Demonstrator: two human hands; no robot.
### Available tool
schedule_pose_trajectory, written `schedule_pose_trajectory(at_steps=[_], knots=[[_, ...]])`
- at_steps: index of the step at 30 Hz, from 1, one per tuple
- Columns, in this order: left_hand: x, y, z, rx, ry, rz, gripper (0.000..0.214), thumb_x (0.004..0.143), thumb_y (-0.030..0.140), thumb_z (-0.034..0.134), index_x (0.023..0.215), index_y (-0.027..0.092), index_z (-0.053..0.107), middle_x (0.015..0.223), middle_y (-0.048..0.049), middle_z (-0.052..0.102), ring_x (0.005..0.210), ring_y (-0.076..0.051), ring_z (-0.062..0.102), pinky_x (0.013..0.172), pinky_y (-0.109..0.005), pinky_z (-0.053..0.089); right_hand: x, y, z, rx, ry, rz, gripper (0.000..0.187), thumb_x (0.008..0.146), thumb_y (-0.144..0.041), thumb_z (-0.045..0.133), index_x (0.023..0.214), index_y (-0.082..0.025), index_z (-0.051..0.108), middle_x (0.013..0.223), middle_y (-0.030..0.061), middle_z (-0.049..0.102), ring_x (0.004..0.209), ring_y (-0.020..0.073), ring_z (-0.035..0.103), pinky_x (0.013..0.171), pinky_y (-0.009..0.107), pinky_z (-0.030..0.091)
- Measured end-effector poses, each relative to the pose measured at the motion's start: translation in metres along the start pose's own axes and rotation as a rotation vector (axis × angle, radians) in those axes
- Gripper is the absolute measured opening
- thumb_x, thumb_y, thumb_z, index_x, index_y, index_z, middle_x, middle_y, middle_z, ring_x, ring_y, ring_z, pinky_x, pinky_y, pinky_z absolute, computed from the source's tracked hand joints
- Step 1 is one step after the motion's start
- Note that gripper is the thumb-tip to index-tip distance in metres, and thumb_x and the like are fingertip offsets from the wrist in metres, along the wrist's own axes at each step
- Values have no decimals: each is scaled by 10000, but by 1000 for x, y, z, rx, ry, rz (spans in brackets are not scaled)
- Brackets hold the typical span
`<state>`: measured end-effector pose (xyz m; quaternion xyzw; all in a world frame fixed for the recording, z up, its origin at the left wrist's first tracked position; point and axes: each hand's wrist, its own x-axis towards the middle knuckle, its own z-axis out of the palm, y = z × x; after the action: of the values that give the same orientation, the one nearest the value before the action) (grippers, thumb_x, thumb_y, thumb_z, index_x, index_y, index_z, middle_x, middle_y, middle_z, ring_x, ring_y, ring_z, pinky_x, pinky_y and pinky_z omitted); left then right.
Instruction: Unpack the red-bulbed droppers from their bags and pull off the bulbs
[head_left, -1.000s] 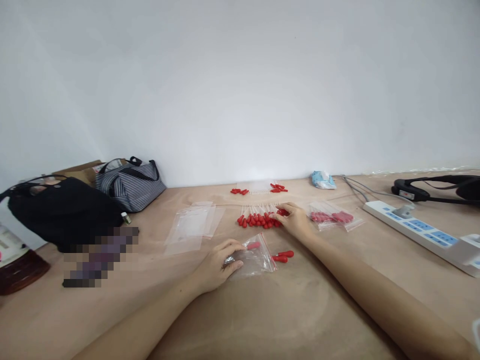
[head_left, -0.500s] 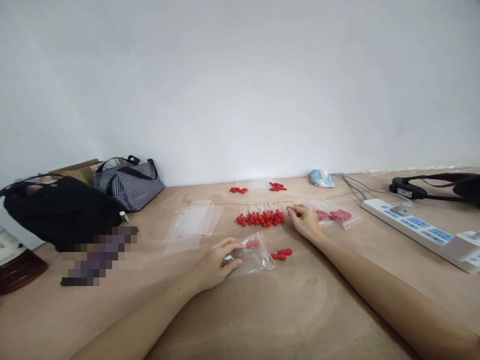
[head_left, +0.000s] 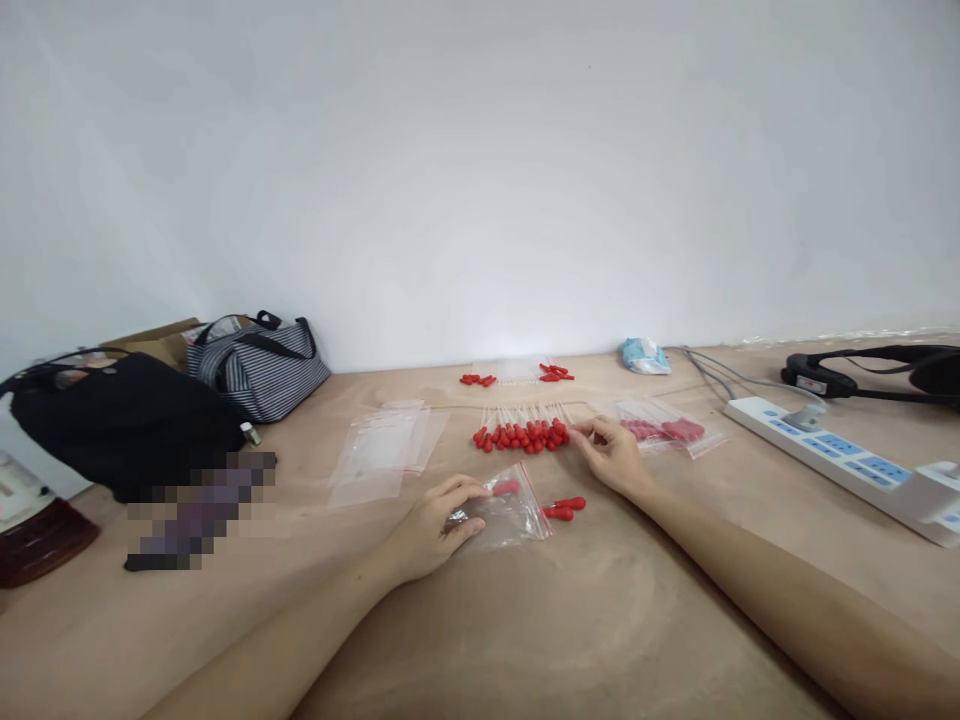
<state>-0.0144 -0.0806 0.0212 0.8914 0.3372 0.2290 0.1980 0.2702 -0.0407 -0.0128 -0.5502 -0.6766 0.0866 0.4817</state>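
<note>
While left hand point(head_left: 435, 528) holds bag point(head_left: 504, 522), right hand point(head_left: 615, 458) near droppers point(head_left: 535, 431).

I can read no word, brand or number anywhere through the head camera. The clearest label point(head_left: 811, 386) I find is a small white one with a red mark, stuck on the black headset point(head_left: 841, 385) at the far right (whatever it says is too small for me). On the white power strip point(head_left: 857, 461) I make out blue socket panels point(head_left: 838, 446), but any fine print there is lost to me. The blue-and-white packet point(head_left: 643, 356) by the wall shows a pattern I cannot resolve into letters, and the pale patch point(head_left: 215, 330) beside the cardboard box point(head_left: 165, 338) is equally illegible.
</note>
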Motion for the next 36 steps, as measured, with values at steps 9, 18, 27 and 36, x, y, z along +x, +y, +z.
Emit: schedule_pose_trajectory(at_steps=[9,18,27,36], knots=[[0,1,0,4,-2,0,258,806,225,487,1062,215,520,1089,-50,525,994,-172,500,867,-312,401,-26,-35,-22,165,-696,-205,266,659,-373,641,849,-187,625,808,23,569,711,135,522,624,248,419],[-2,-2,1,11,-5,6,260,815,227,479,1073,221,512,1094,-49,517,993,-164,501,867,-304,405,-6,-17,-48,115,-732,-85,197,615,-240,629,791,-174,573,733,-8,583,621,103,518,541,204,415],[-1,-3,1,8,-15,8,266,821,230,471,1085,226,504,1105,-50,505,1004,-167,490,872,-315,400,0,-8,-60,256,-835,50,208,633,-300,625,790,-170,666,715,12,655,612,126,578,551,221,457],[-2,-1,0,1,-5,-7,262,819,235,468,1077,227,516,1098,-49,517,989,-177,496,868,-328,407,19,28,-61,429,-132,294,421,629,-475,632,900,-155,674,723,57,669,611,144,589,555,264,479]])
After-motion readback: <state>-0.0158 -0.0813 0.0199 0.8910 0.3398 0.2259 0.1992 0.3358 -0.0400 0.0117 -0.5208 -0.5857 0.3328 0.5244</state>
